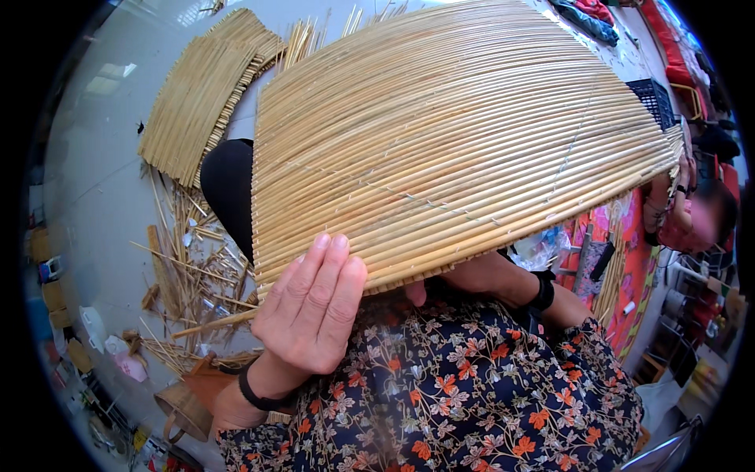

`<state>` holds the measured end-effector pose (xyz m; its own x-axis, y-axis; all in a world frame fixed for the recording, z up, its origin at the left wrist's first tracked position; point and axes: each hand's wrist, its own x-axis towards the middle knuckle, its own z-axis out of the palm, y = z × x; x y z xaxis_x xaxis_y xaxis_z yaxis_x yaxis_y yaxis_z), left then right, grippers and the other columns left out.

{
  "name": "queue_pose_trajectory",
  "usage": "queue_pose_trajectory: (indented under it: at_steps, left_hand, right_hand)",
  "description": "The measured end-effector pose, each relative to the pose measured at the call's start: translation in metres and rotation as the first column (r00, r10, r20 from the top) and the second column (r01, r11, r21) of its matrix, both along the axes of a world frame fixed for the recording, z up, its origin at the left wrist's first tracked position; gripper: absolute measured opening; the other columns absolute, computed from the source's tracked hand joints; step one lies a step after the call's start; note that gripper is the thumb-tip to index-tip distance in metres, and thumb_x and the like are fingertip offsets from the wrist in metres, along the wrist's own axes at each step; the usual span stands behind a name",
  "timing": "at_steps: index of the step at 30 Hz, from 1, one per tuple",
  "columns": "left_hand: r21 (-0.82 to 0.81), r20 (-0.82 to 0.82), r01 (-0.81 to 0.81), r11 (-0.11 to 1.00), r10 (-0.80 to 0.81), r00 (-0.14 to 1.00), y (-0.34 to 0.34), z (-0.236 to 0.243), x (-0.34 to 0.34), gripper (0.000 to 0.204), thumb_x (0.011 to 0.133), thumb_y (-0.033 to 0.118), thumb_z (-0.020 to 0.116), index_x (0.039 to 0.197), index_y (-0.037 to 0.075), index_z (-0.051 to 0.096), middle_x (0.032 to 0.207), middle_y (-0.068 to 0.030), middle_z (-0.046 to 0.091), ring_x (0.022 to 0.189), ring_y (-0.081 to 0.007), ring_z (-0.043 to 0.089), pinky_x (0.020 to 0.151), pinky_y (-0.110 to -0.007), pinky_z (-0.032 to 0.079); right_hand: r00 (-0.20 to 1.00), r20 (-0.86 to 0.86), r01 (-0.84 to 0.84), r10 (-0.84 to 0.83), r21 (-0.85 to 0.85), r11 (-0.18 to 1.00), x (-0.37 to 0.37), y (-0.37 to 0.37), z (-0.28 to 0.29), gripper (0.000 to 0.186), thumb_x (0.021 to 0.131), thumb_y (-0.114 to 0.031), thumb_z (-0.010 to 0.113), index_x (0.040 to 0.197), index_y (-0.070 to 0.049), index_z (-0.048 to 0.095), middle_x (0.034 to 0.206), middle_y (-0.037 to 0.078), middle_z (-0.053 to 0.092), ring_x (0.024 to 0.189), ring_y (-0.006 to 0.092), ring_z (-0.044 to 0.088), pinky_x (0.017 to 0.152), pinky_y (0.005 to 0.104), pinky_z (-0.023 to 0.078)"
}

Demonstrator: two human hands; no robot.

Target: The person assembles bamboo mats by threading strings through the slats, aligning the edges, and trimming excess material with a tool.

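The left hand lay at the near left corner of the big stick mat, back side up. Its fingers sat close together, flat on top, and pointed toward one o'clock. Its thumb was hidden, so I could not tell if that grip was pinching the edge. The right hand was at three o'clock from it and went under the near edge; the mat hid that grip, so I could not tell its shape. The mat spread away from the left hand toward one o'clock, its sticks running from eight to two. Farther off, on the floor, loose sticks lay between nine and ten o'clock.
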<state>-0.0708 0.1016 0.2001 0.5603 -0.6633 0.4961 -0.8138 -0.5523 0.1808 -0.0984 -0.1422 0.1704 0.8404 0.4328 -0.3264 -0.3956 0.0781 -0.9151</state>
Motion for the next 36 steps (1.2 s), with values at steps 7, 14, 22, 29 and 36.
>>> queue_pose_trajectory:
  at_steps: [7,14,22,29,36]
  left_hand:
    - [0.072,0.078,-0.034,0.997,0.029,0.997,-0.011,-0.003,0.005,0.021,0.096,0.010,0.061,0.110,0.003,0.075,0.108,-0.0170,0.077,0.106,-0.0301,0.076,0.088,-0.035,0.059]
    - [0.147,0.089,-0.025,0.989,0.012,0.996,-0.020,-0.001,-0.002,0.024,0.097,0.008,0.060,0.115,-0.001,0.073,0.114,-0.0185,0.076,0.110,-0.0326,0.074,0.092,-0.038,0.058]
    - [0.113,0.113,-0.041,0.993,0.028,0.993,-0.018,-0.004,0.000,0.024,0.095,0.010,0.060,0.111,0.002,0.075,0.109,-0.0165,0.078,0.109,-0.0301,0.075,0.092,-0.036,0.057]
    - [0.119,0.096,-0.020,0.993,0.008,0.995,-0.014,-0.005,0.003,0.024,0.095,0.011,0.060,0.112,0.002,0.075,0.111,-0.0171,0.077,0.109,-0.0300,0.075,0.091,-0.035,0.057]
    - [0.112,0.096,-0.010,0.994,0.000,0.995,-0.016,-0.004,0.003,0.025,0.094,0.011,0.061,0.112,0.001,0.075,0.111,-0.0176,0.077,0.108,-0.0308,0.075,0.091,-0.036,0.058]
  right_hand:
    - [0.961,-0.243,0.189,-0.134,0.223,0.956,-0.012,-0.015,-0.003,0.071,0.077,-0.017,0.090,0.137,-0.001,0.055,0.112,0.009,0.070,0.102,0.0153,0.067,0.086,0.0309,0.057]
    - [0.907,-0.206,0.408,-0.367,0.219,0.886,-0.019,0.002,-0.019,0.039,0.086,-0.026,0.083,0.112,-0.002,0.067,0.087,0.003,0.068,0.070,0.0096,0.061,0.058,0.0235,0.048]
    - [0.858,-0.200,0.506,-0.474,0.167,0.846,-0.016,0.016,-0.017,0.041,0.089,-0.023,0.081,0.120,-0.001,0.065,0.100,0.003,0.068,0.082,0.0081,0.061,0.065,0.0233,0.049]
    - [0.869,-0.200,0.486,-0.453,0.173,0.857,-0.014,0.017,-0.018,0.039,0.090,-0.023,0.079,0.119,-0.001,0.065,0.100,0.004,0.068,0.080,0.0094,0.061,0.064,0.0242,0.049]
    - [0.911,-0.205,0.409,-0.357,0.358,0.839,-0.013,0.019,-0.021,0.042,0.089,-0.034,0.075,0.112,0.001,0.068,0.084,0.008,0.067,0.065,0.0156,0.059,0.056,0.0282,0.046]
